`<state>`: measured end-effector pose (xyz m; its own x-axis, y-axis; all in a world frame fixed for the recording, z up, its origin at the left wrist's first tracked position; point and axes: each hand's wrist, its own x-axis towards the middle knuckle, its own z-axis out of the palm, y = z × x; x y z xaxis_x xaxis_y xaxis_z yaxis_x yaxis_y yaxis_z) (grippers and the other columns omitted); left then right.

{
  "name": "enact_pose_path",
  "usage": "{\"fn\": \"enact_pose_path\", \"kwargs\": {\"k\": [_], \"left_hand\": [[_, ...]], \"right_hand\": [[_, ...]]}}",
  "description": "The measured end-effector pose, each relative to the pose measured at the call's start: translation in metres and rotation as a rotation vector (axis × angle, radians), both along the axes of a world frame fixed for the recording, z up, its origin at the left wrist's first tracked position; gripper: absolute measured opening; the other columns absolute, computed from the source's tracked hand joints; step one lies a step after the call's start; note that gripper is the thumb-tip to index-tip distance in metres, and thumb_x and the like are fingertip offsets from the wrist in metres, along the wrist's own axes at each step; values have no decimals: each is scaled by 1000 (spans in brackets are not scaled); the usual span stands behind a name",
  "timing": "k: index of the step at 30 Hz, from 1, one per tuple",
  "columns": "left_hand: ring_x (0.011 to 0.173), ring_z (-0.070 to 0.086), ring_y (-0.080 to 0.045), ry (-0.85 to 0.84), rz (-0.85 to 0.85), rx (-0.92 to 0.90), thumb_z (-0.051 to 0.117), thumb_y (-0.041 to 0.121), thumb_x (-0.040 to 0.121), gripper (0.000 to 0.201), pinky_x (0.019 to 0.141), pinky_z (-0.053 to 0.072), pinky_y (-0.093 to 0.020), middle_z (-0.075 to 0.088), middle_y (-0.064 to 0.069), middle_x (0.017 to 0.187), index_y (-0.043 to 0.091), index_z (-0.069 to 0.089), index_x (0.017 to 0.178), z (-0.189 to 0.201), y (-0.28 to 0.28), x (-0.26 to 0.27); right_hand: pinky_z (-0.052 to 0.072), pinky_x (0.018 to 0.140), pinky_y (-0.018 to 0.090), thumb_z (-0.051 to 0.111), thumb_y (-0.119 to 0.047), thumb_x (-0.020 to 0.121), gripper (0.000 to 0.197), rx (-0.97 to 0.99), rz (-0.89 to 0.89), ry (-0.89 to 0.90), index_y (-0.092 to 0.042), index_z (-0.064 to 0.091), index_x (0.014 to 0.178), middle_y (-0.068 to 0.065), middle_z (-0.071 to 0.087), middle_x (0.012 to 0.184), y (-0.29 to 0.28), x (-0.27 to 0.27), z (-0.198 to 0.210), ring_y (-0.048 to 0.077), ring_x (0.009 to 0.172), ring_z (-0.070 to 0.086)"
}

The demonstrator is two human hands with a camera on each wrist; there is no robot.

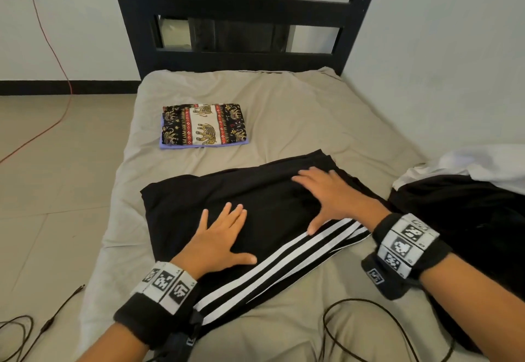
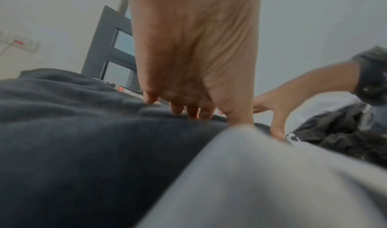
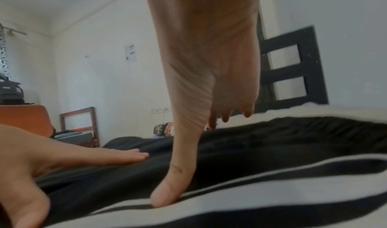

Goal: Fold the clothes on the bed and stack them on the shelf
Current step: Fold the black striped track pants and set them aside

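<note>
Smoothing is the step in hand: black striped trousers (image 1: 255, 219), part folded, lie on the near middle of the bed (image 1: 284, 106), pressed flat by the left hand (image 1: 218, 242) and right hand (image 1: 335, 194), both spread with straight fingers, nothing gripped. Another fold is judged to follow. Two folded garments (image 1: 203, 127) are stacked farther left; unfolded clothes (image 1: 468, 191) are heaped right. No shelf or container is seen.

We count: two hands, left (image 1: 220, 241) and right (image 1: 335, 199); one striped black garment (image 1: 255, 219); one folded stack (image 1: 203, 127); one unfolded heap (image 1: 466, 199).
</note>
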<state>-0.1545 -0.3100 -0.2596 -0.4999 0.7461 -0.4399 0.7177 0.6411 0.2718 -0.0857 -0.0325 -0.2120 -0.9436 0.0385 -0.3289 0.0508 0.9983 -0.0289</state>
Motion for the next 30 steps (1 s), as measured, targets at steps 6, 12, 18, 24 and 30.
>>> {"fn": "enact_pose_path", "kwargs": {"k": [6, 12, 18, 24, 30], "left_hand": [[141, -32, -25, -30, 41, -183, 62, 80, 63, 137, 110, -14, -62, -33, 4, 155, 21, -28, 147, -7, 0, 5], [137, -37, -34, -112, 141, -426, 74, 73, 58, 147, 106, -12, -71, -46, 1, 147, 26, -39, 140, 1, -8, -3], [145, -22, -28, -150, 153, -284, 66, 77, 61, 136, 113, -9, -61, -26, -1, 158, 22, -22, 150, 18, -23, -24], [149, -10, -18, 50, 263, -34, 43, 79, 76, 108, 117, -4, -52, -11, 2, 162, 23, -6, 154, 20, -38, -71], [149, -2, -16, 84, 426, -34, 21, 58, 99, 69, 118, 0, -52, -2, 3, 163, 23, 0, 155, -15, -47, -105]], "right_hand": [[-10, 116, 50, 91, -43, 55, 150, 42, -49, -397, -31, -26, 148, -2, -32, 156, -25, -22, -36, 26, 143, -28], [-12, 116, 51, 95, -40, 47, 162, 325, -163, -466, -26, -34, 144, -3, -41, 151, 31, 4, -33, 25, 141, -33], [7, 121, 50, 86, -29, 69, 132, 401, -182, -692, -22, -15, 153, 1, -21, 160, 18, -18, -1, 29, 148, -13], [5, 120, 43, 40, -20, 102, 60, -4, 109, -165, -14, 12, 155, 3, 3, 163, -72, -65, 14, 21, 150, -1], [-3, 120, 40, 28, -52, 101, 73, -221, 39, -146, -17, -7, 155, -1, -16, 161, -90, -91, -57, 15, 148, -14]]}}
